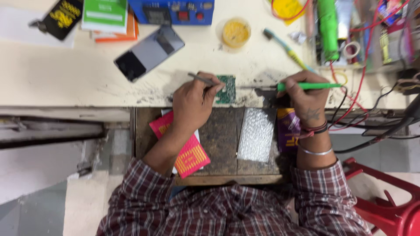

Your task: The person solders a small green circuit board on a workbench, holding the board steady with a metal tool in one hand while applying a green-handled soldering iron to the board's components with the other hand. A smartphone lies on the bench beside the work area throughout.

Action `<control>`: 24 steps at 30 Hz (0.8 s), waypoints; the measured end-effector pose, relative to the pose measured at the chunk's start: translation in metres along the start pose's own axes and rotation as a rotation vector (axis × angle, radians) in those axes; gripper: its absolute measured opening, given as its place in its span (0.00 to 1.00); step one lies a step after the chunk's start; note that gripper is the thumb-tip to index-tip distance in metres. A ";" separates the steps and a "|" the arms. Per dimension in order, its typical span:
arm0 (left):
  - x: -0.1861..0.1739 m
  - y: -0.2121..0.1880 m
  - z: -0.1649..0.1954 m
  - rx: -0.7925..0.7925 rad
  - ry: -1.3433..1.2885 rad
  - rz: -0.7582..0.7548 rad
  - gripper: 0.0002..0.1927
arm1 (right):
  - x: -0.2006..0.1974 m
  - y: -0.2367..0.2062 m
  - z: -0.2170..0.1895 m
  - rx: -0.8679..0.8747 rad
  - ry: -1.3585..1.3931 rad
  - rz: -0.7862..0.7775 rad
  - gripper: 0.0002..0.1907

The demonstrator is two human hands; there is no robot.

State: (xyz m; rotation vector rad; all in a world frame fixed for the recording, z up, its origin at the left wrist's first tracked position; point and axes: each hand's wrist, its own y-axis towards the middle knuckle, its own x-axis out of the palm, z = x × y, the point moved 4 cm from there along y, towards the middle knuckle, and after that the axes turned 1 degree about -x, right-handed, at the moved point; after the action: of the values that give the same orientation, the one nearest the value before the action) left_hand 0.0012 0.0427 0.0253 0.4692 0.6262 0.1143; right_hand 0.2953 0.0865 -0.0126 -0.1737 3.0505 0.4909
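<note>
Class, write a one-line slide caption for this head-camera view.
Left hand steadies a small green circuit board with tweezers while the right hand holds a green-handled soldering iron beside it.

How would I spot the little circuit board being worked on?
Start at the cream workbench, at its front edge above the open drawer. The small green circuit board lies between the left hand with tweezers and the green-handled tool.

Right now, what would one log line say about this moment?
left hand: holds tweezers on green circuit board | right hand: holds green-handled soldering iron, tip toward board | phone: lying apart
</note>
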 end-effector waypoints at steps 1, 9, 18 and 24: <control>0.000 0.000 0.002 0.011 -0.001 0.007 0.09 | -0.001 -0.001 -0.001 -0.009 0.014 0.013 0.08; 0.000 0.000 0.003 0.039 0.005 0.008 0.09 | -0.005 -0.002 -0.003 -0.018 0.131 -0.032 0.11; 0.000 -0.001 0.002 0.060 0.007 0.018 0.09 | -0.006 -0.003 -0.003 -0.021 0.140 -0.050 0.13; 0.002 -0.001 -0.001 0.043 0.018 0.003 0.08 | -0.006 -0.002 -0.002 -0.024 0.125 -0.048 0.11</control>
State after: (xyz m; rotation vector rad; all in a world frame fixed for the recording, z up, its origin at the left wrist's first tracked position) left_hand 0.0021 0.0424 0.0231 0.5110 0.6462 0.1083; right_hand 0.3010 0.0845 -0.0105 -0.2884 3.1539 0.5331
